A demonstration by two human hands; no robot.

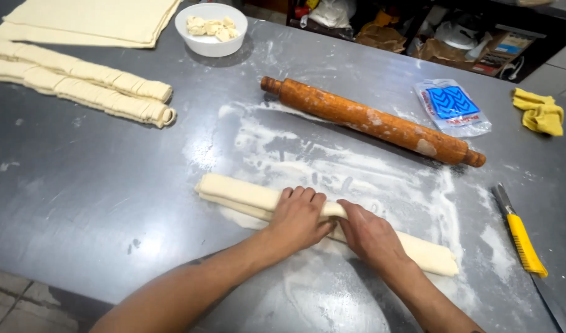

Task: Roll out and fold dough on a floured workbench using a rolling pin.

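A long pale roll of dough (239,192) lies across the floured metal table (91,185), running from mid-left down to the right. My left hand (298,217) presses flat on its middle, fingers together over the top. My right hand (370,234) rests on the roll just to the right, fingers pointing left and touching the dough. Both hands cover the middle stretch; the two ends of the roll show.
A wooden rolling pin (372,121) lies behind the dough. At far left are two sliced dough rolls (79,83), folded dough sheets (91,21) and a white bowl (210,43) of dough scraps. A yellow-handled knife (522,237), plastic bag (452,106) and yellow cloth (540,111) sit right.
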